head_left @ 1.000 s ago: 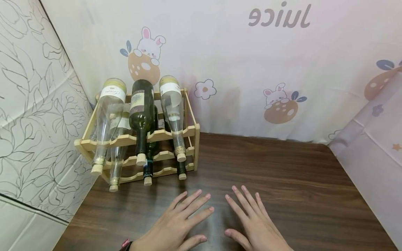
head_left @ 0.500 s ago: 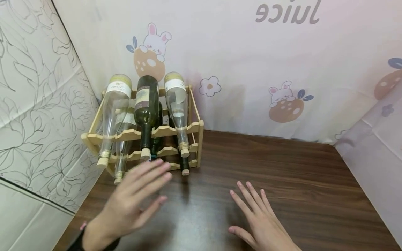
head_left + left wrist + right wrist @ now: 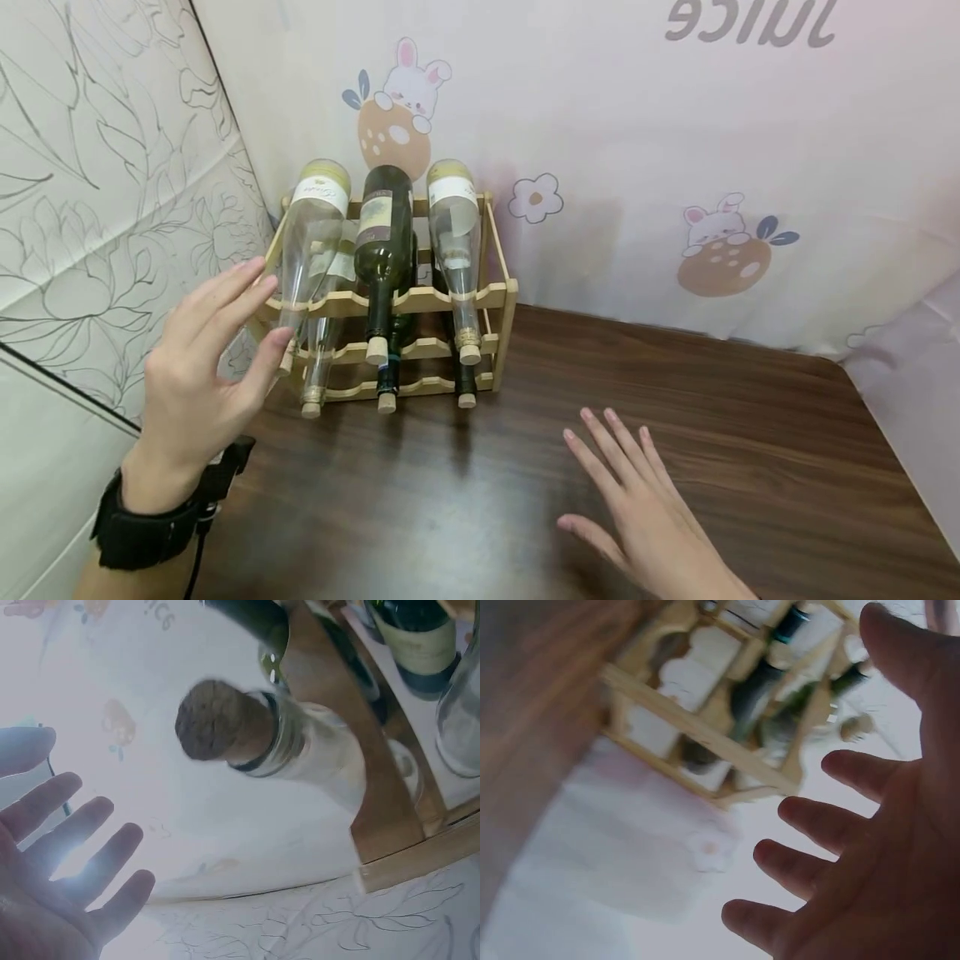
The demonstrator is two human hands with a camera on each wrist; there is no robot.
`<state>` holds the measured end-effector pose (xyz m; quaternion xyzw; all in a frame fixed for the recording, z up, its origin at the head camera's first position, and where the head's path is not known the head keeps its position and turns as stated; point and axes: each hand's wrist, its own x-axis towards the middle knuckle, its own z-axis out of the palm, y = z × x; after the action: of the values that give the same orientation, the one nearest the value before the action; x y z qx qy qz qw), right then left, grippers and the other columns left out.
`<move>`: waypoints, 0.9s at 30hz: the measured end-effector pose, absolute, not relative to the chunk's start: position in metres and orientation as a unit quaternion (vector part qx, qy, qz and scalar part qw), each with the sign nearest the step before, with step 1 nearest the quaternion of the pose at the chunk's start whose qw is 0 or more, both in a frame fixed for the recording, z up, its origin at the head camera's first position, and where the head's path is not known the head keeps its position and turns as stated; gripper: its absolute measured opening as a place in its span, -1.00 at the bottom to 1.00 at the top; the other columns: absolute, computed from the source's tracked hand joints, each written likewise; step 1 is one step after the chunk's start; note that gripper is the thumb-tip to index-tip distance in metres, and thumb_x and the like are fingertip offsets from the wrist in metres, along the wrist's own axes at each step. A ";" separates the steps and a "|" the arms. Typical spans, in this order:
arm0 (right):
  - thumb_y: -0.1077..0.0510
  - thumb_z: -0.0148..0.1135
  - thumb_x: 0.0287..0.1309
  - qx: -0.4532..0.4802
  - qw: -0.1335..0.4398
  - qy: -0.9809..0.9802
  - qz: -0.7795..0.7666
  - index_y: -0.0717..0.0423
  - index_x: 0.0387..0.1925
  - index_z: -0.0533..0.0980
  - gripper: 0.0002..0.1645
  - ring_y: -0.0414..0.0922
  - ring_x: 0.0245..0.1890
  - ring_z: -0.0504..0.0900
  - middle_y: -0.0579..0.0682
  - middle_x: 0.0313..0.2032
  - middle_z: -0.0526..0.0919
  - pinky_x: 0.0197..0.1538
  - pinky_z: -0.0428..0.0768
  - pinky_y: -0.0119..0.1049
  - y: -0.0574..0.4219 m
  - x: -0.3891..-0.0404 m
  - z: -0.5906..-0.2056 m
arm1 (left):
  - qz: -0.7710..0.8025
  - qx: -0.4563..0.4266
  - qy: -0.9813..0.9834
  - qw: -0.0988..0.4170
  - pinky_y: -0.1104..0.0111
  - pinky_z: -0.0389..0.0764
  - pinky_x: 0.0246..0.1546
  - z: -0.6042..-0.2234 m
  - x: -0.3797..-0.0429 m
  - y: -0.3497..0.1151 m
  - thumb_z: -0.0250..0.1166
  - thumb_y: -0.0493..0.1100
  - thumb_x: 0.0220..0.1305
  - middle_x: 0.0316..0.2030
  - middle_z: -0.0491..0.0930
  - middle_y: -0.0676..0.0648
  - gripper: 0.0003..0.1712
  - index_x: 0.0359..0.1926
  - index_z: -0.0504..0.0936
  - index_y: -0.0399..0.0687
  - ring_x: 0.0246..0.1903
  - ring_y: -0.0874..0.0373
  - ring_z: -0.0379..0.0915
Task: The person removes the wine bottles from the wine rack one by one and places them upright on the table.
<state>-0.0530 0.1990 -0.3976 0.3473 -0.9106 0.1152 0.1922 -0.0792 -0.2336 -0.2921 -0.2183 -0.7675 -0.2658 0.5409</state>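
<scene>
A pale wooden wine rack (image 3: 508,321) holds several corked bottles, necks pointing forward and down. Its top row has a clear glass bottle (image 3: 311,218) at left, a dark green wine bottle (image 3: 383,229) in the middle and another clear bottle (image 3: 454,218) at right. My left hand (image 3: 198,371), fingers extended, is beside the left clear bottle's neck and partly hides it. The left wrist view shows that hand apart from a cork (image 3: 217,721), holding nothing. Over the table, right of the rack, my right hand (image 3: 637,500) has its fingers spread and grips nothing.
Lower in the rack, more bottles stick out, including a clear one (image 3: 318,346) and a dark one (image 3: 465,379). The dark wood table (image 3: 675,375) meets a printed white curtain (image 3: 615,108) behind. A flower-patterned sheet (image 3: 112,208) hangs close on the left.
My left hand has moved left and up from the table's front to the rack's left side. My right hand has stayed nearly still. The head view has shifted, so the rack appears further right.
</scene>
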 end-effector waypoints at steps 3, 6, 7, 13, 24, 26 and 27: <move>-0.45 -0.17 0.56 0.371 0.227 -0.892 0.125 0.01 0.61 0.26 -0.11 0.01 0.71 0.02 0.12 0.63 0.22 0.80 -0.32 -0.22 0.189 -0.065 -0.373 | -0.265 -0.230 -0.775 0.525 0.31 0.52 0.52 -0.281 -0.084 -0.233 0.26 0.21 0.52 0.16 0.72 -0.32 -0.38 0.08 0.76 -0.32 0.24 -0.24 0.62; -0.32 -0.09 0.61 0.402 0.251 -0.870 0.138 0.06 0.57 0.33 -0.22 0.08 0.64 0.22 0.15 0.60 0.29 0.81 -0.14 -0.19 0.175 -0.081 -0.352 | -0.269 -0.262 -0.771 0.513 0.29 0.52 0.52 -0.268 -0.091 -0.226 0.28 0.16 0.52 0.17 0.72 -0.31 -0.42 0.07 0.76 -0.32 0.25 -0.21 0.62; -0.24 0.06 0.59 0.412 0.255 -0.863 0.141 0.07 0.57 0.32 -0.25 0.10 0.62 0.26 0.16 0.59 0.30 0.81 -0.09 -0.18 0.169 -0.087 -0.346 | -0.270 -0.277 -0.768 0.511 0.27 0.53 0.52 -0.264 -0.094 -0.223 0.30 0.13 0.51 0.17 0.72 -0.31 -0.45 0.07 0.76 -0.31 0.25 -0.21 0.62; 0.29 0.68 -0.05 0.451 0.312 -0.823 0.148 0.15 0.54 0.34 0.11 0.18 0.51 0.41 0.25 0.53 0.38 0.68 0.32 -0.04 0.129 -0.129 -0.327 | -0.274 -0.351 -0.741 0.502 0.15 0.56 0.48 -0.251 -0.102 -0.201 0.37 -0.06 0.43 0.15 0.73 -0.30 -0.62 0.05 0.77 -0.29 0.21 -0.21 0.64; 0.31 0.40 0.33 0.505 0.356 -0.778 0.111 0.05 0.42 0.50 -0.35 0.10 0.49 0.48 0.17 0.42 0.54 0.55 0.54 -0.05 0.087 -0.189 -0.334 | -0.225 -0.397 -0.793 0.404 0.20 0.49 0.54 -0.241 -0.124 -0.193 0.40 -0.28 0.36 0.27 0.65 -0.29 -0.55 0.25 0.67 -0.26 0.30 -0.19 0.57; 0.34 0.38 0.33 0.515 0.363 -0.768 0.115 0.05 0.39 0.54 -0.38 0.10 0.48 0.49 0.17 0.41 0.56 0.51 0.59 -0.04 0.083 -0.194 -0.335 | -0.215 -0.406 -0.800 0.386 0.19 0.46 0.56 -0.241 -0.126 -0.193 0.40 -0.27 0.38 0.29 0.63 -0.30 -0.54 0.27 0.65 -0.28 0.32 -0.19 0.55; 0.36 0.38 0.32 0.519 0.364 -0.764 0.118 0.04 0.37 0.55 -0.39 0.10 0.47 0.50 0.17 0.40 0.57 0.50 0.60 -0.04 0.082 -0.196 -0.336 | -0.213 -0.410 -0.801 0.380 0.19 0.45 0.56 -0.241 -0.126 -0.193 0.40 -0.25 0.39 0.30 0.63 -0.31 -0.54 0.27 0.65 -0.29 0.33 -0.19 0.54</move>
<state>-0.1955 0.0820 -0.3355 0.5189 -0.7644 0.1179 0.3640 -0.1261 -0.1926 -0.2408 -0.4095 -0.8015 -0.2129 0.3803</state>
